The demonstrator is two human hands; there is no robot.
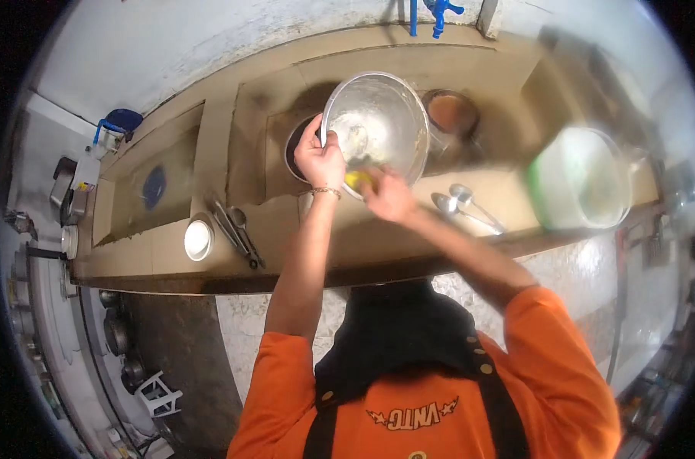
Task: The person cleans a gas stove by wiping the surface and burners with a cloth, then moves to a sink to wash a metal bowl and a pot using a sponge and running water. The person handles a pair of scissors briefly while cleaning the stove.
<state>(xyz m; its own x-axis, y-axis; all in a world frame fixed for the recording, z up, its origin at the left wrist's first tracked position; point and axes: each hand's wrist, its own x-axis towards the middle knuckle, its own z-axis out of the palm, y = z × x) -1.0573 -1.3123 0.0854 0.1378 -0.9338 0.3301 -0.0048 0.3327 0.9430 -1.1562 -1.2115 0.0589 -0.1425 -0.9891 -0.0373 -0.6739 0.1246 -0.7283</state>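
Observation:
Tilted towards me, a large metal mixing bowl (376, 112) shows whitish residue on its inner wall. My left hand (320, 154) grips its left rim, thumb inside. In my right hand (390, 195) is a yellow sponge (360, 180) with a dark side, pressed at the bowl's lower inner wall; this hand is blurred. Behind the bowl, partly hidden, a dark round vessel (294, 150) stands in the sink basin (250, 137). A round pan (452, 113) with a brownish inside lies to the bowl's right.
Two metal spoons (468, 206) lie on the counter's right, beside a translucent green-white tub (582, 178). Tongs and a dark spoon (239, 226) lie left, near white bowls (198, 240). A second basin (152, 221) holds a blue object (154, 187). A blue tap (439, 17) juts from the wall.

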